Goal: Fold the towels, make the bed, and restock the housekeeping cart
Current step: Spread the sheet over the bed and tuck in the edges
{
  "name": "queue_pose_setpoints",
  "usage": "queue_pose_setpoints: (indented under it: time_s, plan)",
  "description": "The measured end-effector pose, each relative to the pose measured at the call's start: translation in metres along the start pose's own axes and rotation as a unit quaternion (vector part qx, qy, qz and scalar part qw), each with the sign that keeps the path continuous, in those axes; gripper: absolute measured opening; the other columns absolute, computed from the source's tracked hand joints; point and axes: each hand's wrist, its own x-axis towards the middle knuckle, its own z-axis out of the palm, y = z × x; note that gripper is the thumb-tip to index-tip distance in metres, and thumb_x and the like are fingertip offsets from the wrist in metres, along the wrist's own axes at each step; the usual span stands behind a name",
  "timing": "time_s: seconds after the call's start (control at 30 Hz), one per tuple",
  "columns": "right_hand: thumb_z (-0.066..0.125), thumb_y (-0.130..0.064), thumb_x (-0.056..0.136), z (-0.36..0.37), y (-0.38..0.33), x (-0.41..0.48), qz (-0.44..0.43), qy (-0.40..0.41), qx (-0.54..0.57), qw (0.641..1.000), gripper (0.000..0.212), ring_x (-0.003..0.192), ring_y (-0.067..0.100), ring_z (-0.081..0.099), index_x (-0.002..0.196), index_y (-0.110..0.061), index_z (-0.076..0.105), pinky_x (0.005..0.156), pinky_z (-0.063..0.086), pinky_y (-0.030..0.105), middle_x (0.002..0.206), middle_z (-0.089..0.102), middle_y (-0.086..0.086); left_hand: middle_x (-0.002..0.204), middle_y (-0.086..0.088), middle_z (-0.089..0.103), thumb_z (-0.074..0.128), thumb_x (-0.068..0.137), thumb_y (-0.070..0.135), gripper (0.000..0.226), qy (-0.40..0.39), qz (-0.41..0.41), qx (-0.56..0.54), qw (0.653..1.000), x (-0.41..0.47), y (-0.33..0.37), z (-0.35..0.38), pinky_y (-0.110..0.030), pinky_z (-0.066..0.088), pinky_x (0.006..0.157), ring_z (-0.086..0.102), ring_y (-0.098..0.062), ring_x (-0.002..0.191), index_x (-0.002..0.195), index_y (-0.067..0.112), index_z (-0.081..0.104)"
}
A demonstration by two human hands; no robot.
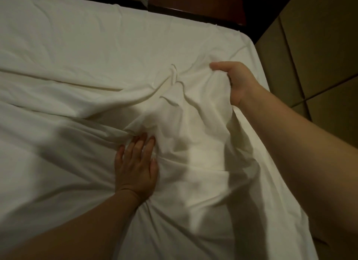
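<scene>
Item: white sheet (pixel 77 163), spread across the bed (pixel 135 13), heavily creased toward its middle.
Left hand (pixel 135 168): grip apart, fingers straight, palm pressing flat on the sheet.
Right hand (pixel 240 83): grip clamped on a raised bunch of the same sheet, near the bed's right edge.
Beside the bed: tiled floor (pixel 319 46); dark wooden furniture (pixel 195 0) at the far side.

Left hand (pixel 136 163) flat, fingers straight; right hand (pixel 235 81) apparently curled tight.
</scene>
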Motion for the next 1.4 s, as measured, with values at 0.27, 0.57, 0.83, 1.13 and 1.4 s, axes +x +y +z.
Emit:
queue_pose_setpoints:
  time_s: [0.27, 0.57, 0.83, 1.13, 1.4]
  plan:
    - [0.085, -0.004, 0.036, -0.075, 0.04, -0.03, 0.023, -0.129, 0.114, 0.985, 0.068, 0.1, 0.032, 0.067, 0.102, 0.003, 0.072, 0.08, 0.057, 0.045, 0.109, 0.068, 0.017, 0.134, -0.01, 0.054, 0.038, 0.081, 0.033, 0.055, -0.005, -0.003, -0.008, 1.0, 0.001, 0.001, -0.001, -0.043, 0.026, 0.102, 0.04, -0.023, 0.123, 0.134, 0.02, 0.04]
    - [0.046, 0.007, 0.062, -0.087, 0.026, -0.041, -0.029, -0.079, 0.056, 0.995, 0.053, 0.103, 0.026, 0.065, 0.105, -0.013, 0.07, 0.084, 0.056, 0.037, 0.108, 0.068, 0.008, 0.133, -0.012, 0.054, 0.039, 0.08, 0.031, 0.055, 0.01, 0.009, -0.006, 1.0, 0.0, 0.0, 0.003, -0.045, 0.028, 0.101, 0.041, -0.025, 0.123, 0.133, 0.016, 0.043]
    - [0.049, -0.066, 0.079, -0.039, -0.026, -0.028, 0.044, -0.041, -0.188, 0.98, 0.061, 0.094, 0.017, 0.07, 0.117, -0.019, 0.06, 0.071, 0.057, 0.027, 0.109, 0.07, 0.002, 0.133, -0.012, 0.055, 0.038, 0.083, 0.032, 0.053, 0.015, 0.01, -0.011, 1.0, 0.0, -0.002, 0.004, -0.045, 0.028, 0.101, 0.042, -0.025, 0.122, 0.133, 0.018, 0.042]
    - [0.045, -0.037, 0.099, -0.028, -0.015, -0.044, -0.147, 0.242, -0.182, 0.942, 0.044, 0.101, 0.018, 0.06, 0.132, -0.008, 0.049, 0.081, 0.047, 0.027, 0.113, 0.062, 0.002, 0.136, -0.009, 0.052, 0.04, 0.082, 0.035, 0.055, -0.006, 0.021, -0.035, 0.999, 0.003, 0.005, -0.018, -0.043, 0.029, 0.099, 0.042, -0.023, 0.125, 0.134, 0.017, 0.045]
    - [0.036, -0.04, 0.101, -0.033, -0.094, -0.045, -0.195, 0.318, -0.237, 0.897, 0.051, 0.122, 0.024, 0.048, 0.145, -0.014, 0.034, 0.097, 0.039, 0.033, 0.134, 0.049, 0.005, 0.129, -0.023, 0.055, 0.031, 0.081, 0.032, 0.055, 0.019, -0.153, -0.043, 0.987, 0.069, -0.051, -0.089, -0.055, 0.043, 0.089, 0.057, -0.037, 0.112, 0.118, 0.006, 0.062]
